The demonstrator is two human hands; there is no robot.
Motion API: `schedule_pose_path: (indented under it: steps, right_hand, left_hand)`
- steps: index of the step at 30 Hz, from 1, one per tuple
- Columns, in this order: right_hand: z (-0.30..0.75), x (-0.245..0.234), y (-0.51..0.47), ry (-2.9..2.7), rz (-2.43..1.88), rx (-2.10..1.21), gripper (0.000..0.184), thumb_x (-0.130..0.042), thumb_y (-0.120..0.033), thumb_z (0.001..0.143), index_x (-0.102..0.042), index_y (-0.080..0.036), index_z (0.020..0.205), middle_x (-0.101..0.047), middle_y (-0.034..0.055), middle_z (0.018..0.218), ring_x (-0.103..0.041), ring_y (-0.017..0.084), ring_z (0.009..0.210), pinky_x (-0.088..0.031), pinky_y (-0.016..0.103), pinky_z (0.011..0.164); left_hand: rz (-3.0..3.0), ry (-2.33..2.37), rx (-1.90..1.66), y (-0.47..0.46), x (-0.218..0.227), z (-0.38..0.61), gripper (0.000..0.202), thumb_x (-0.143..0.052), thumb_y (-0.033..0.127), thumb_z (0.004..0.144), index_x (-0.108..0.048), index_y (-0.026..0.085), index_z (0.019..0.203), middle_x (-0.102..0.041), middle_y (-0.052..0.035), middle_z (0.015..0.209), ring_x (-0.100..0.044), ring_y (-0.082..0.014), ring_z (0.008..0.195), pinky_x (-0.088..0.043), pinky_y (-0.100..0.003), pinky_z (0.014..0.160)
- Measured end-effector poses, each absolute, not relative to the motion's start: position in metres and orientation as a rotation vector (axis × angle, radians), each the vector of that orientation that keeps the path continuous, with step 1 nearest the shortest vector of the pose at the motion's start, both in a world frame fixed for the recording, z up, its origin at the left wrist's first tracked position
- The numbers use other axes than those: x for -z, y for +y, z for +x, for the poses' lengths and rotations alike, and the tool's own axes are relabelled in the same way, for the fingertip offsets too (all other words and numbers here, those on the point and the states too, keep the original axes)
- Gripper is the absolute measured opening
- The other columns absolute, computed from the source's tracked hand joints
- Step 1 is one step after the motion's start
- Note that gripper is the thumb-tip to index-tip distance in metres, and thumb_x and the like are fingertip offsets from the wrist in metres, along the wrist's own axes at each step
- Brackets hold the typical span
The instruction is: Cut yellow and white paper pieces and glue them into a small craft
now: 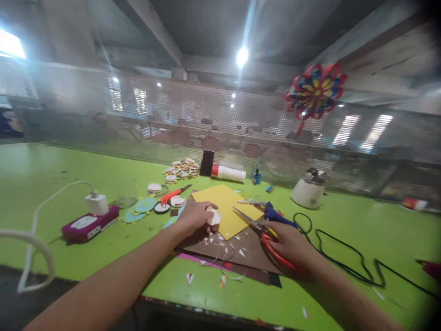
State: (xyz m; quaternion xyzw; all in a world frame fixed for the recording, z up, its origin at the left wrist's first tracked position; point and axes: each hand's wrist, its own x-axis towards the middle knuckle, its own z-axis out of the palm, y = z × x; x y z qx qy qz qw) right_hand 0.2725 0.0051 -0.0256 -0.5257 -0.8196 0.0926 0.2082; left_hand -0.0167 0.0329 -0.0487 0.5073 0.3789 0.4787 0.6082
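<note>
Between the fingers of my left hand (198,217) is a small round white paper piece (214,217), held above a yellow paper sheet (222,197). My right hand (287,239) is closed around the red and yellow handles of a pair of scissors (257,224). The scissor blades point up and left over the yellow sheet, apart from the white piece. Beneath lies a brown board or card stack (248,257), strewn with white paper scraps (241,252). A blue-handled tool (274,215) rests just beyond my right hand.
At left are orange-handled scissors (170,196), light-blue paper discs (144,205), tape rolls (161,208) and a purple power box (91,225). Farther back sit layered paper pieces (182,169), a white-red tube (229,173) and a white appliance (309,189). A black cable (347,257) trails at right.
</note>
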Motion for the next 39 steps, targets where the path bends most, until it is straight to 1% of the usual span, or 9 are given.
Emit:
schedule_pose_path:
  steps: [3, 9, 14, 18, 23, 27, 32, 36, 39]
  right_hand:
    - [0.281, 0.037, 0.009, -2.365, -1.450, -0.163, 0.037, -0.052, -0.035, 0.082, -0.064, -0.026, 0.117, -0.069, 0.0073, 0.117, -0.064, 0.030, 0.103, -0.048, 0.040, 0.087]
    - [0.295, 0.051, 0.015, -2.432, -1.603, 0.070, 0.045, -0.045, -0.044, 0.086, -0.061, -0.021, 0.122, -0.061, 0.0106, 0.129, -0.061, 0.033, 0.111, -0.049, 0.047, 0.092]
    - [0.296, 0.050, 0.012, -2.440, -1.630, 0.138, 0.051, -0.043, -0.049, 0.085, -0.059, -0.020, 0.125, -0.064, 0.0145, 0.123, -0.064, 0.033, 0.103, -0.052, 0.047, 0.086]
    - [0.299, 0.048, 0.013, -2.444, -1.640, 0.149, 0.052, -0.045, -0.052, 0.083, -0.063, -0.020, 0.119, -0.064, 0.0163, 0.116, -0.064, 0.033, 0.100, -0.052, 0.046, 0.084]
    - [0.301, 0.043, 0.014, -2.456, -1.555, -0.011, 0.045, -0.045, -0.052, 0.085, -0.066, -0.024, 0.114, -0.065, 0.0127, 0.112, -0.063, 0.029, 0.099, -0.051, 0.042, 0.086]
    - [0.302, 0.044, 0.015, -2.383, -1.561, -0.048, 0.045, -0.046, -0.053, 0.085, -0.066, -0.023, 0.113, -0.066, 0.0125, 0.109, -0.063, 0.029, 0.096, -0.049, 0.043, 0.085]
    - [0.303, 0.045, 0.017, -2.340, -1.580, -0.092, 0.043, -0.046, -0.051, 0.086, -0.066, -0.023, 0.113, -0.070, 0.0096, 0.097, -0.064, 0.025, 0.080, -0.050, 0.037, 0.072]
    - [0.300, 0.041, 0.016, -2.356, -1.567, -0.106, 0.043, -0.043, -0.049, 0.088, -0.066, -0.022, 0.112, -0.070, 0.0093, 0.094, -0.063, 0.024, 0.075, -0.049, 0.036, 0.069]
    - [0.298, 0.039, 0.015, -2.351, -1.556, -0.100, 0.043, -0.043, -0.049, 0.088, -0.066, -0.021, 0.111, -0.069, 0.0095, 0.094, -0.063, 0.024, 0.076, -0.048, 0.035, 0.069]
  left_hand:
    - [1.394, 1.117, -1.104, 0.031, 0.042, -0.017, 0.024, -0.061, 0.016, 0.063, -0.071, 0.021, 0.084, -0.059, 0.0013, 0.044, -0.049, -0.0154, 0.038, -0.036, -0.027, 0.047]
    - [1.669, 1.353, -1.116, 0.023, 0.032, -0.018, 0.008, -0.068, 0.026, 0.061, -0.071, 0.025, 0.068, -0.069, -0.0016, 0.072, -0.055, -0.0235, 0.074, -0.037, -0.029, 0.066]
    - [1.721, 1.371, -1.069, 0.022, 0.036, -0.018, 0.012, -0.065, 0.033, 0.067, -0.073, 0.026, 0.072, -0.072, -0.0022, 0.079, -0.056, -0.0261, 0.085, -0.038, -0.030, 0.072]
    - [1.692, 1.350, -1.047, 0.024, 0.037, -0.018, 0.014, -0.062, 0.033, 0.069, -0.074, 0.026, 0.073, -0.072, -0.0027, 0.078, -0.058, -0.0257, 0.083, -0.040, -0.030, 0.071]
    - [1.580, 1.304, -1.025, 0.025, 0.036, -0.014, 0.018, -0.061, 0.027, 0.069, -0.073, 0.022, 0.081, -0.071, -0.0044, 0.074, -0.059, -0.0216, 0.064, -0.042, -0.030, 0.058]
    - [1.463, 1.253, -1.043, 0.028, 0.033, -0.011, 0.033, -0.056, 0.017, 0.065, -0.069, 0.018, 0.096, -0.070, -0.0068, 0.079, -0.058, -0.0165, 0.052, -0.043, -0.027, 0.047]
    - [1.395, 1.268, -1.202, 0.036, 0.020, -0.021, 0.046, -0.053, 0.008, 0.060, -0.063, 0.012, 0.104, -0.066, -0.0095, 0.088, -0.060, -0.0156, 0.064, -0.046, -0.022, 0.048]
    - [1.352, 1.397, -1.391, 0.044, 0.013, -0.034, 0.063, -0.053, 0.007, 0.061, -0.050, 0.013, 0.123, -0.064, -0.0101, 0.097, -0.060, -0.0149, 0.070, -0.050, -0.022, 0.053]
    - [1.359, 1.499, -1.464, 0.050, 0.016, -0.040, 0.059, -0.050, 0.009, 0.067, -0.048, 0.016, 0.126, -0.062, -0.0104, 0.104, -0.061, -0.0135, 0.071, -0.052, -0.023, 0.058]
